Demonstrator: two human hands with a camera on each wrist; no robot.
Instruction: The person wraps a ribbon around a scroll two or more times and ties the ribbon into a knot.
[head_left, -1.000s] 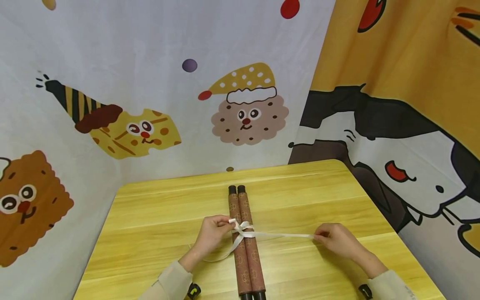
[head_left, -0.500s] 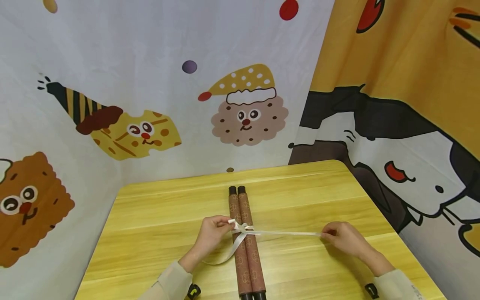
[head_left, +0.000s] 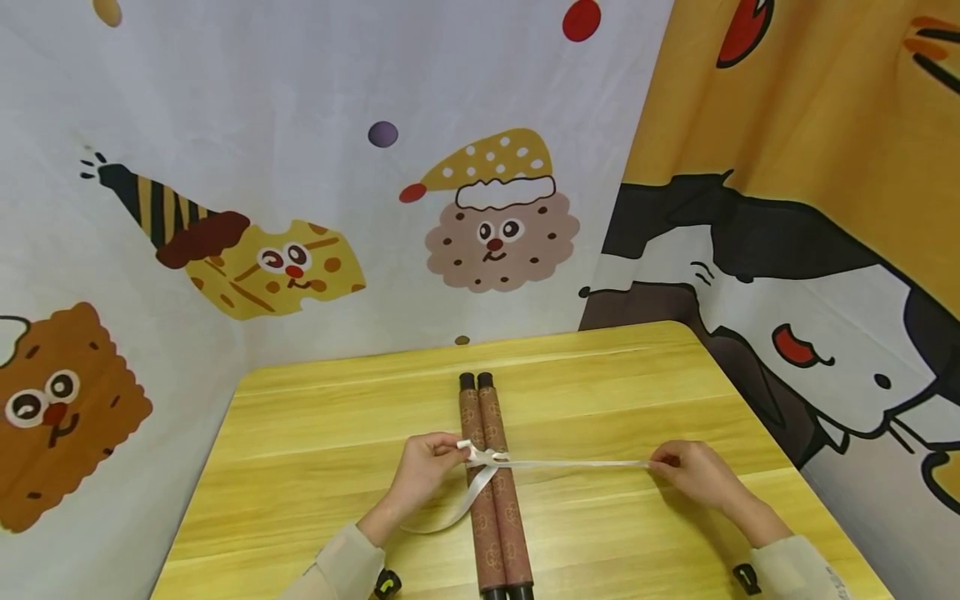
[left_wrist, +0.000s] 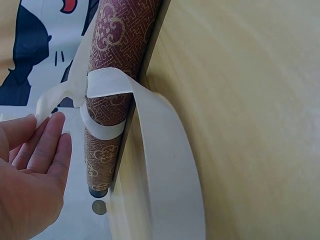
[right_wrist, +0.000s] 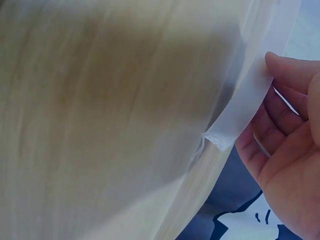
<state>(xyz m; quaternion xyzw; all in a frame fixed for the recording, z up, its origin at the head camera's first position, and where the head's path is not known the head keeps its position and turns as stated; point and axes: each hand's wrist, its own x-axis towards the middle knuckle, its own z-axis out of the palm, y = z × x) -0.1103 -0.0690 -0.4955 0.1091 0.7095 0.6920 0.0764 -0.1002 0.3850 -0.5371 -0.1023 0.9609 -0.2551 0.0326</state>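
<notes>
Two brown patterned scrolls [head_left: 491, 517] with black end knobs lie side by side on the table, wrapped at the middle by a white ribbon [left_wrist: 107, 85]. Just left of the wrap my left hand [head_left: 423, 471] pinches a short piece of the ribbon between thumb and fingers. Out to the right, my right hand [head_left: 697, 475] pinches the ribbon's other stretch near its frayed end, and this stretch runs straight and taut from the scrolls. In the left wrist view a loose tail of ribbon [left_wrist: 170, 170] curves down from the wrap.
The yellow wood-grain table [head_left: 337, 417] has its far edge close to a white printed curtain [head_left: 315, 125]. An orange and white cartoon curtain [head_left: 825, 233] hangs along the right side. A black band [head_left: 387, 583] sits below the left sleeve.
My right hand has moved a little to the right and away from me, drawing the ribbon out longer and tighter. The bow at the wrap has grown smaller. My left hand has stayed in place.
</notes>
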